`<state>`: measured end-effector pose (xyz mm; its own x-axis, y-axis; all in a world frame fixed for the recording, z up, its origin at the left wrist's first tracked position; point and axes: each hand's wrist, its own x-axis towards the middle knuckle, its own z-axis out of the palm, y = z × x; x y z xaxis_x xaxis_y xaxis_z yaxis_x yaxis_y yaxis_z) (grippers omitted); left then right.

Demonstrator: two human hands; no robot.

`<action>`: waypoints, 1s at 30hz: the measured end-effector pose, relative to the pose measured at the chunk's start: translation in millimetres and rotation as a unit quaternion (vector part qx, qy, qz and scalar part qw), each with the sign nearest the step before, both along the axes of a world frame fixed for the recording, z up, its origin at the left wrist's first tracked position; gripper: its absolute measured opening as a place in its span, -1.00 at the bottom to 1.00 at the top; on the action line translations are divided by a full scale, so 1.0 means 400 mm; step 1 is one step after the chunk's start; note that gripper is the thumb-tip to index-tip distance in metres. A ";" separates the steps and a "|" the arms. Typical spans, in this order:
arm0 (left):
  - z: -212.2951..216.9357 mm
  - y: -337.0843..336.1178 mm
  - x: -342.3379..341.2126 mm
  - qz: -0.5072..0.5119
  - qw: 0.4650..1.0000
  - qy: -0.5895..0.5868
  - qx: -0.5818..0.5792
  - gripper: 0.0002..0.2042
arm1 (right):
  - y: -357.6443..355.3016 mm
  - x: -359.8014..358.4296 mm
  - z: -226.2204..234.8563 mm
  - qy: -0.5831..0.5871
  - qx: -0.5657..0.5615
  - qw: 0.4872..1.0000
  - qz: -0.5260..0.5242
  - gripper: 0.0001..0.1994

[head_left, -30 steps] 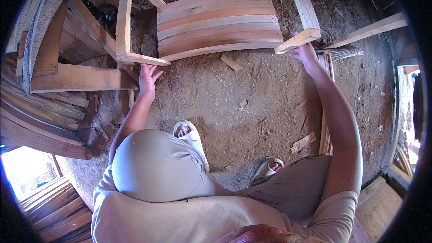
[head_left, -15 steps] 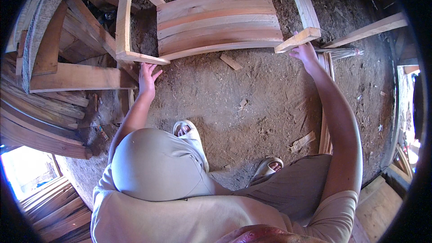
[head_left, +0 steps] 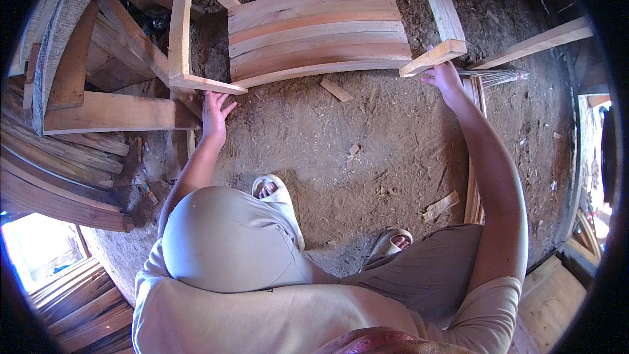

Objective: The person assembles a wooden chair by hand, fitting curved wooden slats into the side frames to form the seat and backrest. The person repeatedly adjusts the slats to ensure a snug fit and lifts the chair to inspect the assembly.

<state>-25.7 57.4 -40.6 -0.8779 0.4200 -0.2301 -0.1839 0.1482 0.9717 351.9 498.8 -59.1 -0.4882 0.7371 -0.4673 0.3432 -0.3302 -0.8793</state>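
A bare wooden chair frame (head_left: pixel 318 36) stands at the top of the view, with a slatted seat, side posts and armrests. Against the underside of its near left post (head_left: pixel 208 84) rests my left hand (head_left: pixel 215 115), its visible fingers spread apart. Some of those fingertips are hidden by the wood. My right hand (head_left: pixel 446 81) is at the near right post (head_left: pixel 432 58), with fingers showing on both sides of it. Both arms reach forward, wide apart.
Stacked boards (head_left: pixel 62 170) and a large curved timber (head_left: pixel 62 46) crowd the left side. A plank (head_left: pixel 474 187) lies along my right side, near a bundle of thin sticks (head_left: pixel 501 77). Wood scraps (head_left: pixel 336 90) litter the dirt floor (head_left: pixel 314 151).
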 end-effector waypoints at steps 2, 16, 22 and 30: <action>0.003 0.002 0.002 -0.002 1.000 0.001 -0.005 -0.29 | 0.002 0.000 -0.002 0.000 0.000 1.000 0.000 -0.35; -0.002 0.000 -0.001 0.004 1.000 0.000 0.001 -0.34 | 0.011 0.000 -0.016 0.000 0.003 1.000 -0.002 -0.35; 0.004 0.003 0.001 0.003 1.000 -0.002 0.001 -0.34 | 0.002 -0.001 -0.001 0.000 0.002 1.000 -0.001 -0.35; 0.000 0.003 0.000 0.009 1.000 -0.005 0.001 -0.35 | 0.000 -0.005 0.014 -0.011 -0.001 1.000 0.014 -0.33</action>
